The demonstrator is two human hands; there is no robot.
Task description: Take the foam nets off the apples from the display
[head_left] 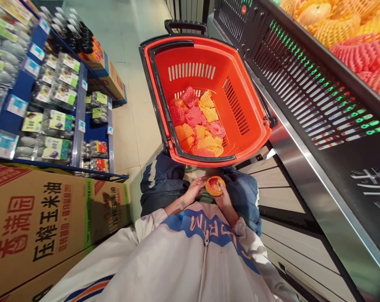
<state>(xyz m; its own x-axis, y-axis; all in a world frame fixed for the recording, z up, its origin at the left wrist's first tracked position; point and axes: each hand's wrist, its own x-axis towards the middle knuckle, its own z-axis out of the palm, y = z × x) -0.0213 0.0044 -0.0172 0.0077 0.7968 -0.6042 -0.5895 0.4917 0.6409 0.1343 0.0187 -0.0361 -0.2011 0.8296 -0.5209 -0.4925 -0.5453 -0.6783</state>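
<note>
Close to my body, both hands hold one apple (215,184) partly wrapped in an orange foam net. My left hand (196,187) grips its left side and my right hand (223,197) cups its right side. Just beyond them stands a red shopping basket (256,105) on the floor, holding several fruits in red and orange foam nets (198,123).
A black produce display (318,96) runs along the right, with netted fruit (350,33) on top. On the left are blue shelves of packaged goods (54,105) and a cardboard box with red and black print (39,226). Tiled floor (130,113) lies between.
</note>
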